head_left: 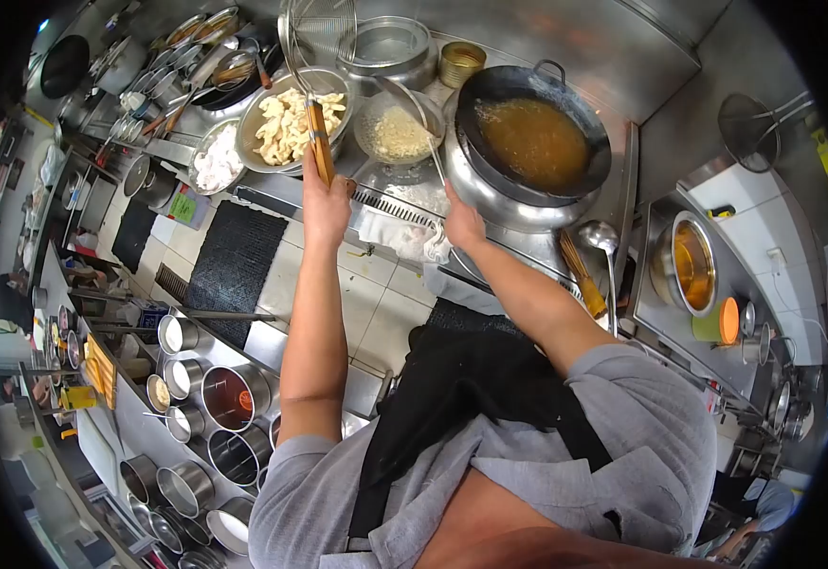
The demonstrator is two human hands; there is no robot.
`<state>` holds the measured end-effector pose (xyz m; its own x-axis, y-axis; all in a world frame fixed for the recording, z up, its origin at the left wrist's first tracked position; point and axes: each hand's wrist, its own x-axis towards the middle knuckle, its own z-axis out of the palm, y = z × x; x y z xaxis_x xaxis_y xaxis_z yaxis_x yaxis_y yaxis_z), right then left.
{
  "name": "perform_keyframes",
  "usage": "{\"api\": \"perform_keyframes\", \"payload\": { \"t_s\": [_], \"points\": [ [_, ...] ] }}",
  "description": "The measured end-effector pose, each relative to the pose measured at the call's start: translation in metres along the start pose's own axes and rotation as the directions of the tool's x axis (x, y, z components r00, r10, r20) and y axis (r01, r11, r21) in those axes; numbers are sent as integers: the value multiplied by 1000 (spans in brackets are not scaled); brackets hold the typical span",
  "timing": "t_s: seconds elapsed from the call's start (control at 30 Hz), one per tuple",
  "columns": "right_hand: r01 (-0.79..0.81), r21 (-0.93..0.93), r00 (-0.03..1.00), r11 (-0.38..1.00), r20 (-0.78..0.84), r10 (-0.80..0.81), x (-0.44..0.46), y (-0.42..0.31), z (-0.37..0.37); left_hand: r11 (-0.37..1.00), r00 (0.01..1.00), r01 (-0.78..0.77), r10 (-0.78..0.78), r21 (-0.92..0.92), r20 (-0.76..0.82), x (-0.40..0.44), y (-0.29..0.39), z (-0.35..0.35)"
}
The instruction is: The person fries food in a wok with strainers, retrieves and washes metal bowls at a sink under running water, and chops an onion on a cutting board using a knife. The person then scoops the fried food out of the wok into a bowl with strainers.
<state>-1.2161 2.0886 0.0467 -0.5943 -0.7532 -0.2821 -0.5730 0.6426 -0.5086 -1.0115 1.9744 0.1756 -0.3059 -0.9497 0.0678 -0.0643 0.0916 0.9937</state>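
Observation:
My left hand is closed around the wooden handle of a wire strainer, whose basket is raised at the top of the view. Just behind that handle stands a metal bowl of pale yellow fried pieces. My right hand grips a thin metal handle. It runs up to a curved metal part over a round dish of pale crumbs; the tool's exact kind is unclear. Right of this hand, a black wok holds brownish liquid.
A bowl of white pieces sits at the left. An open tin and a lidded pot stand behind. A ladle and bamboo brush lie right. Several metal pots fill the left counter; a pot of amber liquid stands right.

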Motion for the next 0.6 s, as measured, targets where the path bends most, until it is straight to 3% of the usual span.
{"api": "perform_keyframes", "payload": {
  "t_s": [0.1,0.17,0.2,0.27,0.3,0.4,0.47,0.57,0.6],
  "points": [
    [1,22,1000,1000,-27,0,-14,-2,-15,993,993,105,-108,60,52,-13,-12,-20],
    [246,285,957,926,-226,-185,-22,9,-22,998,999,48,-48,45,18,-11,-48,-25],
    [244,285,958,927,-221,-184,-31,9,-31,987,986,152,-148,-44,81,-19,-50,-24],
    [237,573,971,784,-146,-187,-50,3,-52,924,926,347,-311,-159,212,-30,-62,-17],
    [235,572,972,786,-144,-186,-56,0,-57,923,926,349,-313,-161,213,-31,-72,-13],
    [140,616,987,775,-23,-160,-53,2,-59,784,790,546,-364,-295,494,-30,-98,4],
    [216,445,976,869,-61,-211,-31,19,-30,736,753,599,-382,-317,536,-29,-113,17],
    [318,322,948,892,-133,-290,-26,12,-2,657,696,672,-402,-342,595,-22,-142,30],
    [158,509,979,846,27,-200,-18,13,11,647,693,683,-427,-339,581,-18,-153,33]
  ]
}}
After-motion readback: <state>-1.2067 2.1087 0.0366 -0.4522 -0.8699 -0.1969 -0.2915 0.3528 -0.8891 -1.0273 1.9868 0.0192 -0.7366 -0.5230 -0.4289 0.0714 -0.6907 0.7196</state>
